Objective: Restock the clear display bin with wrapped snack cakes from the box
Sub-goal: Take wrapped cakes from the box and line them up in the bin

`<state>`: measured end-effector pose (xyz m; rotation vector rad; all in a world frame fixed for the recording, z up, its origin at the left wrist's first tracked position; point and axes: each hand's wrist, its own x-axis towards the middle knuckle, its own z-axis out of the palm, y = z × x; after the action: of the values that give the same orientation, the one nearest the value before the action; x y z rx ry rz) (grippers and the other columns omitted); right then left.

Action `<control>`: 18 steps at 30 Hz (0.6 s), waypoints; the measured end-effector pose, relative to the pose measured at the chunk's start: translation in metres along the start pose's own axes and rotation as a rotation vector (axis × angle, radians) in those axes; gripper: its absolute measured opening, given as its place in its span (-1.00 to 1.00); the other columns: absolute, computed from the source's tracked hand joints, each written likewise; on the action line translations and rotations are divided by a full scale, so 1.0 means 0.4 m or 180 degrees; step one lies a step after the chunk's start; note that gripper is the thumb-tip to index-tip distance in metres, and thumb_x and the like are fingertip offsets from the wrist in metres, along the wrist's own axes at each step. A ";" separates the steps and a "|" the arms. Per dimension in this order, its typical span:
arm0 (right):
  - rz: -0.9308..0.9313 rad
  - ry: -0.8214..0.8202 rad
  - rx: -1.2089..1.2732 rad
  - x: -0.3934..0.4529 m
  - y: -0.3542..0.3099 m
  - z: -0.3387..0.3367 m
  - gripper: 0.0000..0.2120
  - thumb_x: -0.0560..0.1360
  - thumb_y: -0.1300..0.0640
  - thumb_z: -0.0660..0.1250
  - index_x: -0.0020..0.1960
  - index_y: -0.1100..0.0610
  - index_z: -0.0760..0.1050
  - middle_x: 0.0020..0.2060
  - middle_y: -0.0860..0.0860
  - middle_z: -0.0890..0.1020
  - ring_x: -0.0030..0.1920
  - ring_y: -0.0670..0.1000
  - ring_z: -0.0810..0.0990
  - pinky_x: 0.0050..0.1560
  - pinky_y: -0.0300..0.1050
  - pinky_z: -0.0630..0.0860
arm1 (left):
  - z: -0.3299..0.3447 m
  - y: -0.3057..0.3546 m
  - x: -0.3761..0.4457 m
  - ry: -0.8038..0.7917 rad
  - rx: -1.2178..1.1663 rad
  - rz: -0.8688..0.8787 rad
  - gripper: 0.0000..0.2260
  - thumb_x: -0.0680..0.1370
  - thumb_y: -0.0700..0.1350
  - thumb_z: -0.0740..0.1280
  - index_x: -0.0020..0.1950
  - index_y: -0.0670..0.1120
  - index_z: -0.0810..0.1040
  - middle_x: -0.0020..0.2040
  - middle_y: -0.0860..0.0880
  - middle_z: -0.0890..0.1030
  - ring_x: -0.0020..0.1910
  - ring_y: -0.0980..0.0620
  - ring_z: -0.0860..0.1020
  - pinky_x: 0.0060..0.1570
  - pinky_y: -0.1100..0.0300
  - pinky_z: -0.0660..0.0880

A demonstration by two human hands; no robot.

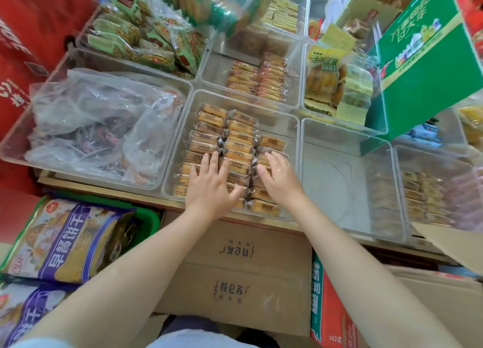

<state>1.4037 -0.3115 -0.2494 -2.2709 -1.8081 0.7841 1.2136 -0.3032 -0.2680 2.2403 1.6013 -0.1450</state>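
A clear display bin (287, 117) in the middle of the counter holds rows of wrapped golden snack cakes (236, 136) in clear wrappers. My left hand (213, 184) lies flat, fingers spread, on the cakes in the left and middle rows. Over the right-hand row, my right hand (278, 176) also rests flat with its fingers apart. Neither hand grips a cake. A brown cardboard box (243, 272) with printed characters sits closed below the counter, between my forearms.
Further clear bins surround the middle one: a bin with crumpled plastic bags (99, 122) at left, a nearly bare bin (345, 180) at right, and several stocked bins behind. A green carton (423, 60) stands at back right. Purple snack bags (65, 240) lie at lower left.
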 end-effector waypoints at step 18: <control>0.1006 0.2015 0.0383 -0.869 0.693 -0.435 -0.78 0.62 0.17 0.20 0.12 0.11 0.61 0.00 0.02 0.68 0.01 0.04 0.62 0.01 -0.02 0.57 | 0.047 0.994 -0.493 0.0664 -0.1466 0.2480 -0.57 0.60 0.05 0.22 0.45 -0.01 0.43 0.50 -0.06 0.38 0.46 -0.13 0.35 0.46 -0.09 0.24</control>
<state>1.6764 -0.6765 -0.1069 -2.3785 -1.1118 0.1521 1.5173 -0.5956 -0.1287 2.3511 0.6359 0.6138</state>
